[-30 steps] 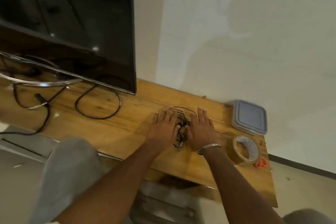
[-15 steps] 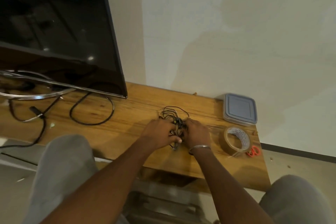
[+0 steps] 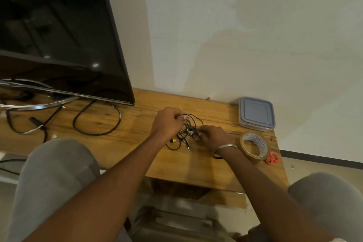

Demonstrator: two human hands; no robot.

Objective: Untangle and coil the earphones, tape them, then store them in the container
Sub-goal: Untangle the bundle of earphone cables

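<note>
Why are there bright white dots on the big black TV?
In the head view, those dots on the glossy black TV screen are glare, most likely reflected lights; in the same view, the tangled black earphones look small and slightly blurry.

Left grip [image 3: 167, 124] & right grip [image 3: 213, 135], fingers curled, both pinch tangled black earphones [image 3: 189, 130] on wood worktop [image 3: 137, 143]. Lidded container [image 3: 256, 114] at far R corner; tape roll [image 3: 261, 144] nr it, orange scissors [image 3: 272, 158] just beside tape.
</note>
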